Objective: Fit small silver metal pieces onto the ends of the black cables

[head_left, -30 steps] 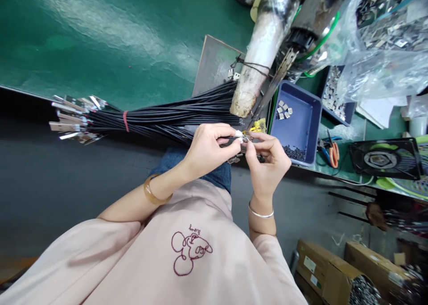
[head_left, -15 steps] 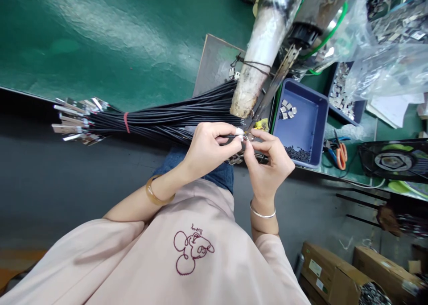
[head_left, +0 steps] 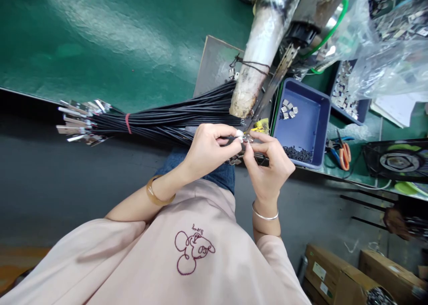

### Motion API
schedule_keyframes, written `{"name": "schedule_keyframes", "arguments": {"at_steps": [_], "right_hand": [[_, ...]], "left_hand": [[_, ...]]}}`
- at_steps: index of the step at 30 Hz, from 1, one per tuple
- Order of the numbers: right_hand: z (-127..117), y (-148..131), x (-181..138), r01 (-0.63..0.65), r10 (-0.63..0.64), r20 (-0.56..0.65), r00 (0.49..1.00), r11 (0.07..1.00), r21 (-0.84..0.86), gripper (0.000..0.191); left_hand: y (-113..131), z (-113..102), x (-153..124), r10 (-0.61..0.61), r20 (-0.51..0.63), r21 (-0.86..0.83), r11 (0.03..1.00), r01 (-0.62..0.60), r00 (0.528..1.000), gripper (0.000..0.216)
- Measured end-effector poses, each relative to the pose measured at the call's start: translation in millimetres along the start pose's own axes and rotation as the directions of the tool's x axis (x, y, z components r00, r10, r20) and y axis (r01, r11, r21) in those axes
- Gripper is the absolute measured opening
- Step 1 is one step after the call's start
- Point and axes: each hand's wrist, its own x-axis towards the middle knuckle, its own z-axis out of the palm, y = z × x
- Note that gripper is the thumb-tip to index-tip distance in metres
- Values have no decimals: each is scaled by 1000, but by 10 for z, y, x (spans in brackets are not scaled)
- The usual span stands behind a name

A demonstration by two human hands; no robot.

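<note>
While the left hand (head_left: 205,151) pinches one black wire (head_left: 229,138) at frame centre and the right hand (head_left: 269,164) squeezes a small metal clip (head_left: 248,138) against its tip, the clip could probably slip and drop, both holds being mere fingertip pinches.

Glossy green floor (head_left: 100,37) at upper left, streaked with pale glare. Below it, a dark grey strip (head_left: 67,184), matt and unlit. At right, green bench (head_left: 356,173) carrying a blue tray (head_left: 309,117), orange-handled scissors (head_left: 344,155) and a black fan (head_left: 397,160). Clear plastic bags (head_left: 384,64) heaped behind. Cardboard boxes (head_left: 334,274) at lower right.
</note>
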Motion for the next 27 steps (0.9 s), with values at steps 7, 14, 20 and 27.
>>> {"name": "schedule_keyframes", "arguments": {"at_steps": [7,14,20,27], "right_hand": [[54,-27,-60,-264,270,-9,963,947,181,7],[25,-41,-47,-234,233,28,972,958,166,9],[19,-32,-19,-108,108,8,994,991,83,11],[63,-2,1,-82,85,-34,996,994,69,10]], "left_hand": [[-33,-19,3,-9,-19,-91,996,7,1000,6],[-32,-48,-17,16,26,-101,995,-13,1000,9],[-21,-34,-17,4,31,-121,993,0,1000,8],[-39,-10,-12,8,-11,-100,995,-9,1000,9]]}}
